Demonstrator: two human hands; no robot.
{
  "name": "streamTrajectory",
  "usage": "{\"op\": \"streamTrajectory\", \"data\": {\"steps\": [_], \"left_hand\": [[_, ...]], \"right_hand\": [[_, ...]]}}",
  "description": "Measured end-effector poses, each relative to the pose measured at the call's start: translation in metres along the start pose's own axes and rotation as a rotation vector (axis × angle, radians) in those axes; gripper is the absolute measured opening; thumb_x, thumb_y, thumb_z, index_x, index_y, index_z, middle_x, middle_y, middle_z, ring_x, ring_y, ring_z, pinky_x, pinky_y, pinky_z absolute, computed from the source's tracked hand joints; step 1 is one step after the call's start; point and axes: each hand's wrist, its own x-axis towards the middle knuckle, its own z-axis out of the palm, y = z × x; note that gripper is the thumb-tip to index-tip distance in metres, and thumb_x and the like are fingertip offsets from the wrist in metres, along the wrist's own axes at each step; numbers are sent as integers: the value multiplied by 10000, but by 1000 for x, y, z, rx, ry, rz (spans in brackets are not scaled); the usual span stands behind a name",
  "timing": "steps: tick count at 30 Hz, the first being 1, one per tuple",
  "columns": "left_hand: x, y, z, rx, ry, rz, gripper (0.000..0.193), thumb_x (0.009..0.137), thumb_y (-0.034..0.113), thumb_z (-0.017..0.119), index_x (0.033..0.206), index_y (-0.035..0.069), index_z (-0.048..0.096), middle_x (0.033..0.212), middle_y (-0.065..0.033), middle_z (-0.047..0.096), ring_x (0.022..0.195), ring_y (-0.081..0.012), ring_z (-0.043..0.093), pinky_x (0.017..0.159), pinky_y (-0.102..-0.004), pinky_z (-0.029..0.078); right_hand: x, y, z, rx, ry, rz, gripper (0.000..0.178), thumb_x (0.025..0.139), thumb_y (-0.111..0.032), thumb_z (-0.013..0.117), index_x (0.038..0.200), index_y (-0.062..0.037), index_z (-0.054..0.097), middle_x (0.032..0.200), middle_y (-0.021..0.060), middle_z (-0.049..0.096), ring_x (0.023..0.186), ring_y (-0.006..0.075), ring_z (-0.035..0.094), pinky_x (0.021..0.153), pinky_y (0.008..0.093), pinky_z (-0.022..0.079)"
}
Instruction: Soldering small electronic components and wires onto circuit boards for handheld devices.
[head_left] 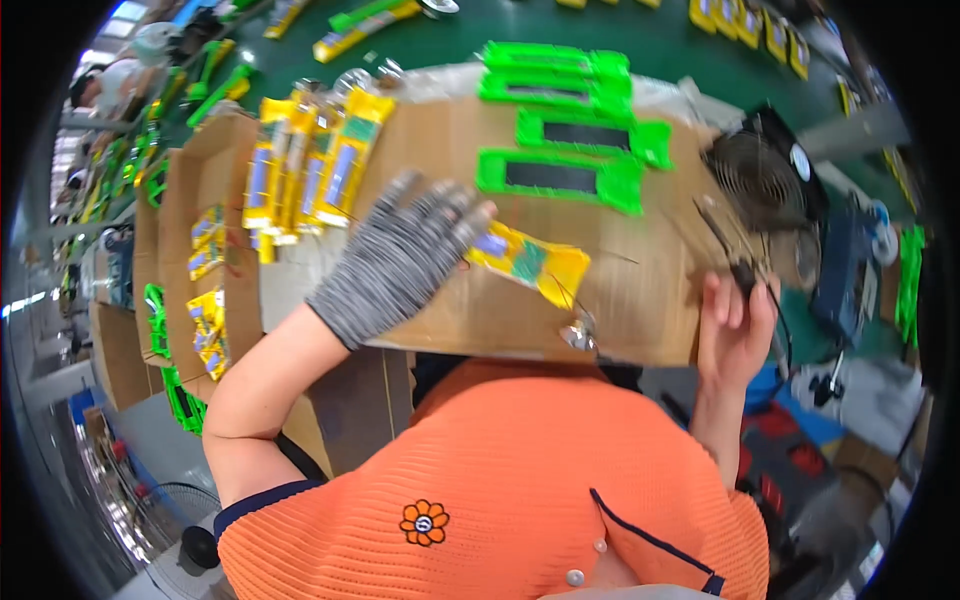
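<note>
My left hand (405, 255), in a grey knitted glove with some fingertips bare, reaches palm-down over the cardboard work surface (450, 325). Its fingertips close on the left end of a yellow plastic casing (565, 272) that carries a green circuit board and a purple-blue block. Thin wires run from the casing to a small shiny round piece (578, 335) near the board's front edge. On the right, my bare right hand (738, 325) has its fingers wrapped round the dark handle of a soldering iron (740, 272), whose cord trails down beside the wrist. The iron is apart from the casing.
Several yellow casings (345, 160) lie in a row at the left, beside a cardboard box (185, 185) with more parts. Bright green frames with dark panels (550, 177) lie at the back. A black fan (765, 170) stands at the right, before a green table (660, 40).
</note>
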Motion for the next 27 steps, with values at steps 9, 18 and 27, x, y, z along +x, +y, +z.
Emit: {"op": "streamTrajectory", "data": {"steps": [9, 18, 27], "left_hand": [[18, 27, -2, -111, 253, -214, 279, 884, 217, 634, 1119, 73, 678, 1134, -103, 635, 1006, -298, 572, 894, -427, 439], [25, 20, 9, -992, 286, -134, 162, 829, 93, 701, 990, 75, 704, 988, -123, 654, 898, -312, 643, 785, -381, 533], [25, 24, 4, -717, 253, -160, 108, 774, 98, 708, 864, 50, 673, 943, -109, 659, 841, -319, 645, 727, -406, 528]], "right_hand": [[-40, 4, 44, -220, -300, 63, 241, 912, -160, 621, 1010, -88, 413, 537, -25, 383, 428, 143, 461, 954, 533, 504], [-42, 19, 53, -268, -194, 258, 214, 910, -120, 590, 1001, -74, 402, 574, -9, 381, 464, 148, 458, 1078, 642, 368], [-32, 22, 58, -333, -252, 267, 157, 921, -11, 581, 975, -34, 435, 763, 102, 627, 592, 110, 570, 544, 237, 465]]}}
